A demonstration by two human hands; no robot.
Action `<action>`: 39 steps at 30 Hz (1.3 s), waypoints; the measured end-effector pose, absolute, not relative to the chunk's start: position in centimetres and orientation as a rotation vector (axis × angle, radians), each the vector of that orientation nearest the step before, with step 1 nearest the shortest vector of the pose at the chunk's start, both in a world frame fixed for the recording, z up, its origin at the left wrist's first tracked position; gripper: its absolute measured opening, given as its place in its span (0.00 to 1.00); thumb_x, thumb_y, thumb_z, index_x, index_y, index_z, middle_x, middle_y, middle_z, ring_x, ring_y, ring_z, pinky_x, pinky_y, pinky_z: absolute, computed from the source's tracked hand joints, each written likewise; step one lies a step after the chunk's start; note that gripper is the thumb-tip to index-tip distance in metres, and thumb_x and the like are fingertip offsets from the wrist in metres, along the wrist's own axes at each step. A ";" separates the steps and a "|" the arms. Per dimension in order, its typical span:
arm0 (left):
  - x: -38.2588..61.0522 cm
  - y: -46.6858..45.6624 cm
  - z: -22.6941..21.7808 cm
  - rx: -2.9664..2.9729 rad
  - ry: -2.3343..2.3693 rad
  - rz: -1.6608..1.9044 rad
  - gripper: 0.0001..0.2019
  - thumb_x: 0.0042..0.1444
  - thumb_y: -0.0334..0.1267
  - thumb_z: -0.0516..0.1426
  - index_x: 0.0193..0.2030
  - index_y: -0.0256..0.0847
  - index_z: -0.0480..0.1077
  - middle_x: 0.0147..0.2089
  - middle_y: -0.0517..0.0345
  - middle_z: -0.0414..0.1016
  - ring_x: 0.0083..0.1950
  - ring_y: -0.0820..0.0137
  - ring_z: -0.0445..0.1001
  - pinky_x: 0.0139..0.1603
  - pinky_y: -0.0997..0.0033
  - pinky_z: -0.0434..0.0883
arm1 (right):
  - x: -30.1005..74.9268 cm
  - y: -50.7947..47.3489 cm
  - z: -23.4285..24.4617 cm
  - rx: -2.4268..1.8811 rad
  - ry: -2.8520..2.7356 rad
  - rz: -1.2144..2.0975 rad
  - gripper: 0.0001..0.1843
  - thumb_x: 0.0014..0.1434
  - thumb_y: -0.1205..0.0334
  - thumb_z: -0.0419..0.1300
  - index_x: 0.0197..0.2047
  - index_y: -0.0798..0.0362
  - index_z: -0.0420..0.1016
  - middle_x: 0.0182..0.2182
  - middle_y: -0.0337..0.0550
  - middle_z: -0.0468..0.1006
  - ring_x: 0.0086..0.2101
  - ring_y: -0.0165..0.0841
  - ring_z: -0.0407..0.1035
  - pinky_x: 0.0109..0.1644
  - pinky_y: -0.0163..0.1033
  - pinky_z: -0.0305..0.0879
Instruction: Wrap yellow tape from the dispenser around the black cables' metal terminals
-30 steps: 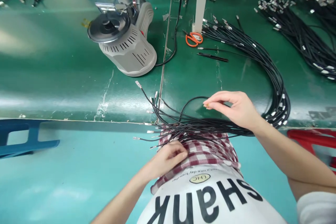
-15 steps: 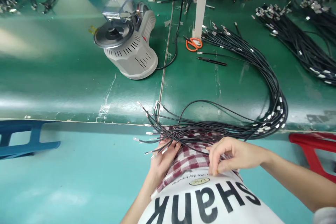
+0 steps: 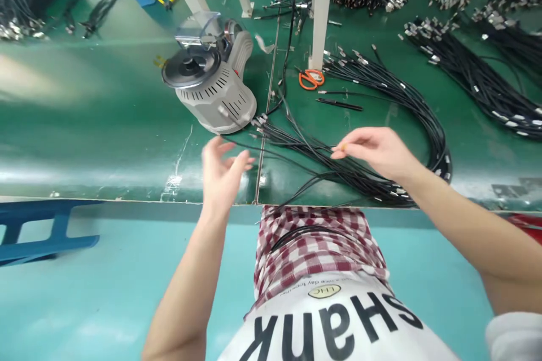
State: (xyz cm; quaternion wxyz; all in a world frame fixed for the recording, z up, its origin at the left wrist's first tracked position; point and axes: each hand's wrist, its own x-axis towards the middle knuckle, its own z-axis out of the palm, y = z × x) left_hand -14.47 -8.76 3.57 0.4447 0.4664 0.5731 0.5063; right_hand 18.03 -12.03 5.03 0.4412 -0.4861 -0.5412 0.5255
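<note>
A bundle of thin black cables (image 3: 423, 110) with white tags and pale connector ends curves over the green table, its near ends fanned out toward the left. My left hand (image 3: 222, 172), blurred by motion, is raised beside those ends with its fingers apart and nothing visible gripped. Over the bundle, my right hand (image 3: 379, 149) has thumb and fingers pinched together. A tiny yellowish spot shows at its fingertips, too small to name. A few loose black cables (image 3: 313, 229) lie across the checkered cloth on my lap.
A grey tape dispenser (image 3: 215, 96) stands behind my left hand. Orange-handled scissors (image 3: 311, 79) and a black pen (image 3: 339, 104) lie near a white post (image 3: 322, 11). More cable bundles (image 3: 486, 79) are at right. A blue stool (image 3: 59, 231) stands at lower left.
The cable ends have gone from my lap up onto the table. My left hand has moved up and left, opening away from the cables. My right hand has risen over the table, still pinched.
</note>
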 end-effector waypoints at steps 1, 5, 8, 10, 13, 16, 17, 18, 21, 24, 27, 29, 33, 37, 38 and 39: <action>-15.7 -10.7 3.6 1.251 1.538 1.284 0.22 0.52 0.34 0.67 0.53 0.44 0.68 0.45 0.57 0.74 0.34 0.75 0.74 0.35 0.74 0.72 | 18.8 -12.6 5.8 -1.239 -1.323 1.222 0.06 0.58 0.57 0.68 0.37 0.49 0.82 0.34 0.43 0.85 0.39 0.38 0.80 0.52 0.46 0.74; -17.3 -19.9 1.0 1.006 1.152 0.455 0.08 0.61 0.38 0.61 0.33 0.38 0.77 0.27 0.57 0.73 0.27 0.73 0.67 0.25 0.75 0.64 | 18.9 -16.3 8.0 -1.177 -1.469 1.418 0.05 0.62 0.62 0.64 0.36 0.47 0.83 0.34 0.44 0.83 0.35 0.36 0.79 0.41 0.41 0.76; -14.1 -22.3 -3.8 0.391 1.057 0.535 0.04 0.52 0.33 0.66 0.34 0.37 0.77 0.31 0.53 0.76 0.31 0.69 0.71 0.29 0.73 0.69 | 14.7 -17.3 6.8 -0.992 -1.611 1.914 0.08 0.63 0.59 0.63 0.41 0.50 0.83 0.41 0.45 0.83 0.42 0.36 0.78 0.48 0.41 0.75; -11.9 -21.6 -6.9 0.299 1.039 0.625 0.04 0.55 0.35 0.64 0.33 0.37 0.75 0.31 0.53 0.75 0.31 0.69 0.71 0.31 0.71 0.71 | 11.1 -16.9 4.8 -0.894 -1.556 2.034 0.10 0.63 0.56 0.63 0.41 0.53 0.82 0.39 0.45 0.83 0.41 0.34 0.78 0.50 0.42 0.74; -10.7 -20.5 -9.2 0.212 1.017 0.792 0.07 0.59 0.37 0.61 0.32 0.37 0.71 0.31 0.54 0.72 0.31 0.72 0.71 0.33 0.72 0.72 | 7.2 -14.9 2.0 -0.851 -1.279 2.087 0.13 0.60 0.53 0.65 0.40 0.55 0.79 0.37 0.44 0.84 0.39 0.33 0.78 0.49 0.42 0.74; -11.8 -21.5 -8.4 0.173 1.013 0.924 0.05 0.62 0.36 0.59 0.39 0.37 0.71 0.35 0.55 0.75 0.32 0.76 0.71 0.35 0.76 0.72 | 6.4 -12.0 0.4 -0.856 -1.008 1.948 0.16 0.55 0.51 0.69 0.39 0.55 0.79 0.37 0.45 0.84 0.42 0.34 0.79 0.57 0.46 0.71; -12.4 -22.2 -7.6 0.168 1.016 0.956 0.05 0.63 0.37 0.59 0.41 0.37 0.71 0.37 0.53 0.76 0.33 0.76 0.72 0.37 0.77 0.73 | 6.6 -10.9 0.2 -0.865 -0.963 1.862 0.16 0.54 0.51 0.70 0.38 0.55 0.79 0.37 0.44 0.85 0.43 0.35 0.79 0.59 0.47 0.68; -13.1 -22.9 -6.6 0.170 1.020 0.979 0.07 0.63 0.38 0.59 0.44 0.37 0.71 0.40 0.51 0.78 0.35 0.74 0.74 0.40 0.76 0.73 | 7.0 -10.0 0.1 -0.878 -0.926 1.778 0.16 0.53 0.51 0.71 0.38 0.54 0.78 0.37 0.44 0.85 0.44 0.34 0.79 0.61 0.47 0.66; -14.5 -24.2 -2.6 0.294 1.017 1.030 0.10 0.65 0.43 0.58 0.46 0.39 0.68 0.43 0.47 0.80 0.34 0.73 0.74 0.39 0.72 0.73 | 8.2 -8.6 1.0 -0.961 -0.883 1.682 0.15 0.56 0.50 0.68 0.41 0.51 0.78 0.41 0.42 0.84 0.50 0.34 0.77 0.62 0.49 0.64; -14.0 -23.3 1.5 0.655 1.057 0.971 0.09 0.69 0.45 0.53 0.43 0.43 0.64 0.28 0.59 0.78 0.19 0.78 0.62 0.24 0.77 0.59 | 8.8 -9.8 3.2 -1.062 -1.132 1.705 0.14 0.58 0.51 0.67 0.40 0.53 0.79 0.40 0.45 0.84 0.46 0.37 0.79 0.59 0.52 0.68; -12.3 -21.0 4.1 0.980 1.023 0.744 0.09 0.68 0.45 0.53 0.43 0.42 0.66 0.22 0.63 0.73 0.21 0.75 0.66 0.27 0.75 0.59 | 9.3 -12.3 5.6 -1.033 -1.297 1.653 0.11 0.59 0.54 0.67 0.41 0.52 0.81 0.44 0.46 0.84 0.46 0.37 0.78 0.59 0.49 0.70; -11.2 -19.6 4.9 1.132 1.007 0.644 0.10 0.69 0.45 0.52 0.43 0.41 0.67 0.20 0.65 0.69 0.21 0.76 0.64 0.30 0.74 0.61 | 9.7 -13.7 6.6 -0.988 -1.301 1.641 0.08 0.60 0.57 0.66 0.40 0.51 0.82 0.50 0.46 0.82 0.50 0.37 0.77 0.60 0.48 0.70; -10.0 -18.4 5.1 1.286 1.013 0.516 0.12 0.70 0.46 0.50 0.42 0.41 0.68 0.18 0.68 0.65 0.21 0.75 0.60 0.30 0.73 0.62 | 10.1 -14.9 7.0 -1.022 -1.329 1.510 0.06 0.62 0.58 0.64 0.41 0.49 0.82 0.52 0.44 0.81 0.53 0.38 0.75 0.59 0.47 0.71; -9.8 -18.1 4.9 1.367 1.050 0.523 0.12 0.69 0.45 0.52 0.41 0.41 0.71 0.23 0.63 0.69 0.27 0.72 0.66 0.35 0.71 0.63 | 9.9 -15.0 7.0 -1.088 -1.338 1.436 0.07 0.63 0.58 0.63 0.41 0.50 0.81 0.48 0.43 0.83 0.50 0.37 0.76 0.57 0.46 0.73; -9.8 -18.0 4.9 1.352 1.044 0.555 0.12 0.69 0.44 0.52 0.41 0.40 0.72 0.27 0.61 0.72 0.31 0.71 0.68 0.38 0.70 0.65 | 9.8 -15.0 7.0 -1.099 -1.343 1.426 0.07 0.63 0.59 0.63 0.41 0.50 0.81 0.47 0.43 0.83 0.48 0.36 0.77 0.56 0.46 0.73; -9.8 -17.9 4.8 1.314 1.023 0.590 0.11 0.68 0.43 0.53 0.43 0.40 0.73 0.30 0.59 0.74 0.34 0.70 0.70 0.41 0.70 0.65 | 9.7 -15.0 7.1 -1.104 -1.351 1.415 0.07 0.63 0.59 0.63 0.41 0.50 0.81 0.46 0.43 0.83 0.48 0.36 0.77 0.56 0.45 0.73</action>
